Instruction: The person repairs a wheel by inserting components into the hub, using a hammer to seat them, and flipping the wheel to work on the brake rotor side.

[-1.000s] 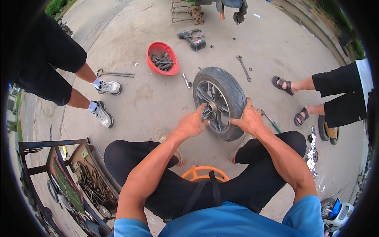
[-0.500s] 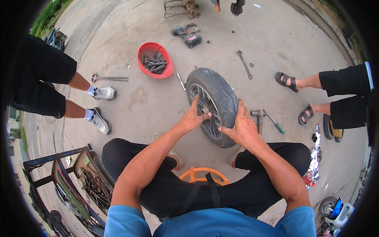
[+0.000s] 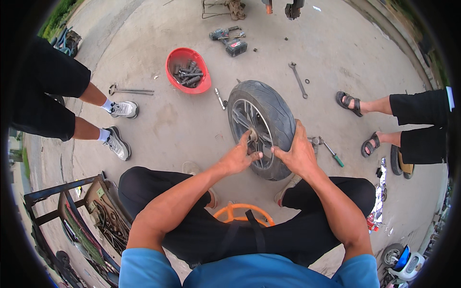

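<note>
An upright motorcycle wheel (image 3: 261, 98) with a black tyre and spoked rim stands between my knees, tilted a little. My left hand (image 3: 238, 158) grips it at the near face, fingers by the central hub and thumb across the spokes. Around the tyre's right side, my right hand (image 3: 297, 156) is closed, its thumb at the rim. Behind that hand lie a partly hidden hammer (image 3: 317, 140) and a green-handled tool (image 3: 337, 158). A small socket wrench (image 3: 219, 97) lies left of the wheel, a spanner (image 3: 299, 81) and small ring beyond it.
A red helmet (image 3: 206, 81) holds several sockets, near a cordless drill (image 3: 235, 48). Standing people's legs flank me left (image 3: 57, 110) and right (image 3: 418, 144). Long-handled tools (image 3: 134, 91) lie leftward, a metal tool cart (image 3: 62, 187) at lower left, an orange seat (image 3: 230, 206) beneath me, vehicle parts at top.
My left hand has shifted on the wheel's face, going up the spokes and back down beside the hub. The wheel has turned slightly in my hands. The view has shifted a little.
</note>
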`<action>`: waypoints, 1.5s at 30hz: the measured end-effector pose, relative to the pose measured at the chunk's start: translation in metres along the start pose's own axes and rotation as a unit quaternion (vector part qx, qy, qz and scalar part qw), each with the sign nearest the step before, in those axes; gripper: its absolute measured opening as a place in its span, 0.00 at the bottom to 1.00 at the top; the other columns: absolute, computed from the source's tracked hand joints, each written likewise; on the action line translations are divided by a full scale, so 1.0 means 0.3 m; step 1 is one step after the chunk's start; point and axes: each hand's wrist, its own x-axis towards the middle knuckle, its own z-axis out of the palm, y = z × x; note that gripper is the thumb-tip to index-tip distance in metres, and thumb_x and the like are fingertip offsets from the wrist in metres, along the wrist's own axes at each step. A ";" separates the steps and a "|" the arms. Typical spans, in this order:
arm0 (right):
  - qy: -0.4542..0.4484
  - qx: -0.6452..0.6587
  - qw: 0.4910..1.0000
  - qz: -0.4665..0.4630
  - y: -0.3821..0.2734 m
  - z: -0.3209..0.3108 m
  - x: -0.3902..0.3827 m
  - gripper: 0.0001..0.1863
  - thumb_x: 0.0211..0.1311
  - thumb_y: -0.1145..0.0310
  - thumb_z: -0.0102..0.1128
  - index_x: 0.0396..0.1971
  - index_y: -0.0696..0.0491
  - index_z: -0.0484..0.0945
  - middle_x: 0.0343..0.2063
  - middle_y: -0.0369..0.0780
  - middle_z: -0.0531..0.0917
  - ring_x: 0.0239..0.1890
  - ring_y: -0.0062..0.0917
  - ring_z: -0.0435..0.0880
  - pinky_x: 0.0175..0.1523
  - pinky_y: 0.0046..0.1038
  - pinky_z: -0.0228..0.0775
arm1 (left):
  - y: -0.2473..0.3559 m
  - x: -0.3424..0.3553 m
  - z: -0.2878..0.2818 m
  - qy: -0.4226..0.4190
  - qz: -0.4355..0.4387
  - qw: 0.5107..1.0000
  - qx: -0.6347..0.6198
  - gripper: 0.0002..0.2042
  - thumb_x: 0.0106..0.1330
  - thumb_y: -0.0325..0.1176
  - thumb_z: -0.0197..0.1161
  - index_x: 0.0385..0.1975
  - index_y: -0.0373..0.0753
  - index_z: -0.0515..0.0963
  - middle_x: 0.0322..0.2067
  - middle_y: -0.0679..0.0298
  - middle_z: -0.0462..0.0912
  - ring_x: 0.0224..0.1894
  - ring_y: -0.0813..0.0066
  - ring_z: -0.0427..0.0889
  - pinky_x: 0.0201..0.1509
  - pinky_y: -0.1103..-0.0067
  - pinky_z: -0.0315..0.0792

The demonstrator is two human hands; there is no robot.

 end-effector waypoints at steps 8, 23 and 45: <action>-0.013 -0.014 1.000 -0.015 -0.071 0.019 -0.058 0.58 0.50 0.59 0.81 0.72 0.69 0.51 0.62 0.61 0.70 0.58 0.56 0.80 0.61 0.45 0.77 | -0.076 0.073 -0.059 0.085 -0.023 0.993 -0.077 0.65 0.60 0.61 0.75 0.80 0.33 0.31 0.58 0.32 0.76 0.68 0.45 0.75 0.74 0.64 0.66; -0.040 -0.086 0.993 -0.065 -0.118 0.039 -0.065 0.63 0.49 0.54 0.83 0.72 0.72 0.49 0.57 0.63 0.72 0.51 0.59 0.83 0.53 0.47 0.80 | -0.106 0.044 -0.047 0.085 0.002 0.979 -0.186 0.63 0.61 0.57 0.76 0.79 0.30 0.34 0.77 0.38 0.52 0.79 0.47 0.56 0.79 0.62 0.58; -0.149 -0.220 0.952 -0.151 -0.124 0.086 -0.136 0.67 0.52 0.46 0.79 0.78 0.65 0.43 0.42 0.59 0.87 0.47 0.53 0.87 0.51 0.48 0.81 | -0.306 -0.022 0.035 0.044 0.028 0.995 -0.087 0.61 0.63 0.62 0.72 0.81 0.33 0.37 0.77 0.37 0.53 0.80 0.49 0.53 0.82 0.65 0.50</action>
